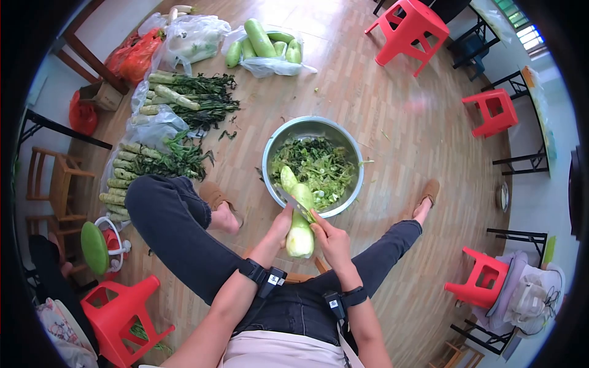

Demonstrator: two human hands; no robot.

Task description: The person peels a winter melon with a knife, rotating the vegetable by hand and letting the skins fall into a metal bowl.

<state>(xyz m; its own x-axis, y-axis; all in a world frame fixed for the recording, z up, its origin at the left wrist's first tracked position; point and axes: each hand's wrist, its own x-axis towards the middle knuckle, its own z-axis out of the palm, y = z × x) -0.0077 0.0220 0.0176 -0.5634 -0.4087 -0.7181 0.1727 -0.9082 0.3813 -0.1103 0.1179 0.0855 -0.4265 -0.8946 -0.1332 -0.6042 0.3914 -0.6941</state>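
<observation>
My left hand (281, 226) is closed around the left side of a pale green, partly peeled gourd (300, 238), near its lower end. The gourd's far part lies over the near rim of a metal basin (355, 199). Green peelings and leafy scraps (319, 162) fill much of the basin. In my right hand (331, 239) is the handle of a knife or peeler (297, 204), its blade slanting across the gourd's upper side. My right fingers are wrapped round that handle.
Leafy stalks (178, 92) lie in rows on plastic at the left. Whole gourds (259, 40) sit in a bag beyond the basin. Red stools (410, 27) stand around the wooden floor. At the lower left is a green round seat (94, 248). My legs flank the basin.
</observation>
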